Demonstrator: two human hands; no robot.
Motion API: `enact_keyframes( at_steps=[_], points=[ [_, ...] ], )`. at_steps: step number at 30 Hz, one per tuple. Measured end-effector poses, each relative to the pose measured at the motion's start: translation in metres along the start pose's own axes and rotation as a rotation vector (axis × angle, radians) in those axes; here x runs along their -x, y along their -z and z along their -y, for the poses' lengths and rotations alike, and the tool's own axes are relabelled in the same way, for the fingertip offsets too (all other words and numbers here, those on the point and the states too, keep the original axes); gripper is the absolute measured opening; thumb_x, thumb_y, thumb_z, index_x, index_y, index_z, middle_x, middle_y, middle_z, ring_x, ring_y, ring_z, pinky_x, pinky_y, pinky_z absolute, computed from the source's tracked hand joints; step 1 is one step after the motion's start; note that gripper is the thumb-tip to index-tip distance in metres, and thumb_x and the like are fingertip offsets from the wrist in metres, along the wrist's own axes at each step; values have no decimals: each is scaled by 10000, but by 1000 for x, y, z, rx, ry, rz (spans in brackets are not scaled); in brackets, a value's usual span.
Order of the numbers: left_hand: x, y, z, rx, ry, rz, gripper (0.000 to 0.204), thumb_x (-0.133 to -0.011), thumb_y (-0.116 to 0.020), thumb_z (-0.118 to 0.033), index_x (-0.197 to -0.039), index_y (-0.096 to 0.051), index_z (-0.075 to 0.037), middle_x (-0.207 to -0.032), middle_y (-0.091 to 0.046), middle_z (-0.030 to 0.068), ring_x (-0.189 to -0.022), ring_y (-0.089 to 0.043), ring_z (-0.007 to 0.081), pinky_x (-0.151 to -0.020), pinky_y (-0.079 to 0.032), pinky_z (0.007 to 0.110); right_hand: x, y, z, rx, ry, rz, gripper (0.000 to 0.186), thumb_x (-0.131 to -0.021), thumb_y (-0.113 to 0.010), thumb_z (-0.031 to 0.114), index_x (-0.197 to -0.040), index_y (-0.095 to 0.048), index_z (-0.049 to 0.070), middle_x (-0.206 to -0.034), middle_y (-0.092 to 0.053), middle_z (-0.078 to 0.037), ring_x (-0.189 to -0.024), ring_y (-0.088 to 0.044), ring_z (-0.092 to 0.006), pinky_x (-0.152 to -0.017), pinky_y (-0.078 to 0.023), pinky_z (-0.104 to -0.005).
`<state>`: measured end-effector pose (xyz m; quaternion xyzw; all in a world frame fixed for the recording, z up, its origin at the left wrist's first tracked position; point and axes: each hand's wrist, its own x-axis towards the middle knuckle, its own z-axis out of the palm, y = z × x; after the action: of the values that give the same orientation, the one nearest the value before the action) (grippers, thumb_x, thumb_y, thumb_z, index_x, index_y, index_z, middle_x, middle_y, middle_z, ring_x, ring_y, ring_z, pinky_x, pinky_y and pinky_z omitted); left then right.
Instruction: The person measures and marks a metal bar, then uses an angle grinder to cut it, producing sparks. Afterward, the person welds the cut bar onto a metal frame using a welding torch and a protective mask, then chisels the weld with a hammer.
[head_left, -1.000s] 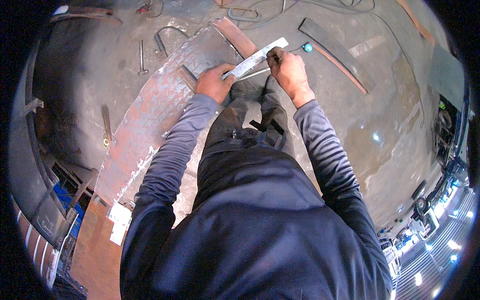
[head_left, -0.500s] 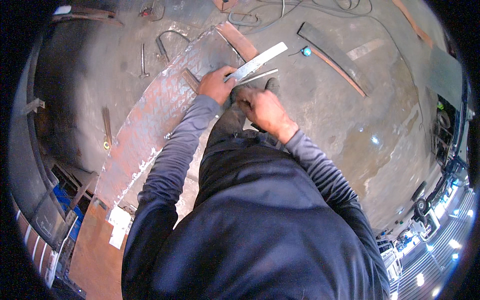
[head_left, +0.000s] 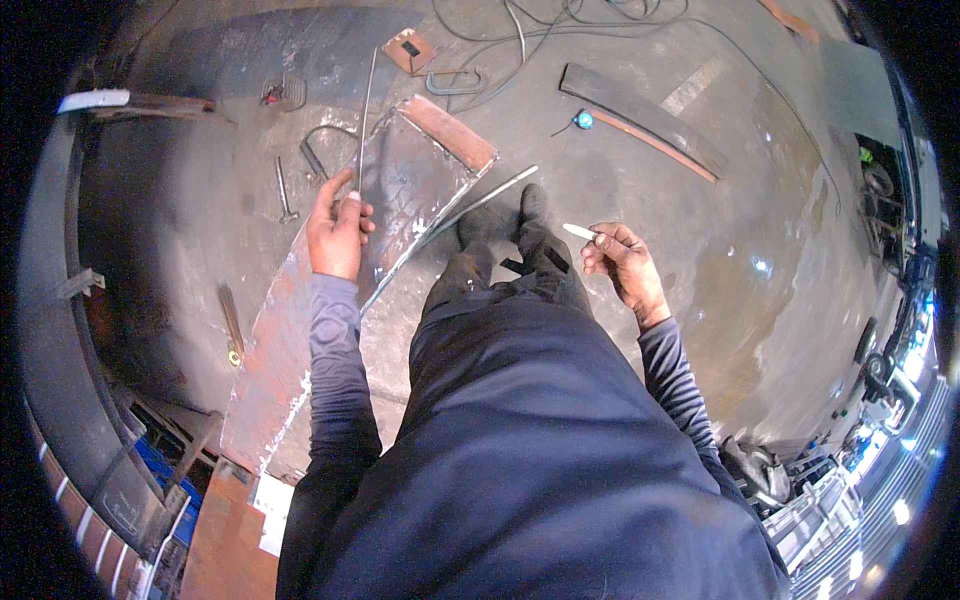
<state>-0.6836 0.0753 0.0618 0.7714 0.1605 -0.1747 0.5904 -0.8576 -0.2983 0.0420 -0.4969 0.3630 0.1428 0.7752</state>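
Note:
My left hand [head_left: 336, 230] holds a long thin metal strip [head_left: 366, 110] upright in the picture, over the large mottled, rusty steel plate [head_left: 265, 355]. My right hand [head_left: 620, 262] is out to the right of my legs, pinching a short white pointed stick [head_left: 580, 231], apparently chalk. A rust-red band [head_left: 450, 135] lies across the plate's far end. A thin pale bar [head_left: 510, 183] runs along the plate's right edge, beside my boots [head_left: 532, 205].
On the floor lie a hammer [head_left: 283, 195], a C-clamp [head_left: 450, 82], cables [head_left: 520, 40], a dark steel bar [head_left: 640, 118], a blue tape measure [head_left: 583, 119] and a small square plate [head_left: 408, 50]. Dark steelwork [head_left: 75, 430] lines the left; assorted equipment [head_left: 875, 370] the right.
My hands have moved apart. The left went leftward and down, the pale flat piece it held now replaced in view by a narrow upright strip. The right moved rightward, showing the white stick.

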Motion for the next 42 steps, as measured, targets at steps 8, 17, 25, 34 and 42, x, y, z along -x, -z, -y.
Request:
enact_keyframes(
  at_steps=[8, 17, 25, 34, 42],
  points=[
    [23, -6, -32, 118, -25, 53, 356, -1015, -506, -124, -1366, -540, -72, -844, -646, 46, -634, -570, 75, -521, -429, 217, 4, -2, -1, -443, 35, 68, 128, -948, -557, 40, -1069, -592, 17, -891, -681, -137, -755, -671, -227, -698, -576, -377],
    [51, -57, -70, 511, -57, 314, 367, -1025, -545, -181, -1371, -526, -60, -883, -639, 54, -679, -575, 76, -534, -421, 206, -5, 46, 26, -570, 89, 336, 189, -897, -585, 25, -1078, -631, 54, -861, -635, -101, -780, -620, -229, -714, -544, -384],
    [69, -230, -98, 313, -38, 419, 364, -1039, -489, -192, -1377, -513, -59, -938, -640, 81, -794, -644, 163, -671, -534, 283, 2, 117, 92, -159, 174, 381, 185, -913, -611, 36, -1093, -620, -4, -946, -685, -136, -869, -672, -258, -818, -545, -379],
    [82, -396, -120, 510, 48, 777, 327, -1066, -395, -176, -1325, -522, -22, -994, -676, 144, -919, -677, 245, -830, -565, 379, 24, 166, 185, 1129, 680, 270, 201, -750, -759, 25, -943, -707, 34, -1116, -661, -123, -1140, -580, -289, -954, -458, -398],
    [52, -409, -128, 591, 60, 775, 316, -1058, -423, -179, -1301, -526, -4, -1024, -675, 137, -966, -668, 246, -862, -553, 414, 3, 164, 204, 1001, 515, 307, 190, -786, -724, 71, -969, -687, 36, -934, -675, -122, -849, -674, -326, -740, -516, -390]
  ],
)
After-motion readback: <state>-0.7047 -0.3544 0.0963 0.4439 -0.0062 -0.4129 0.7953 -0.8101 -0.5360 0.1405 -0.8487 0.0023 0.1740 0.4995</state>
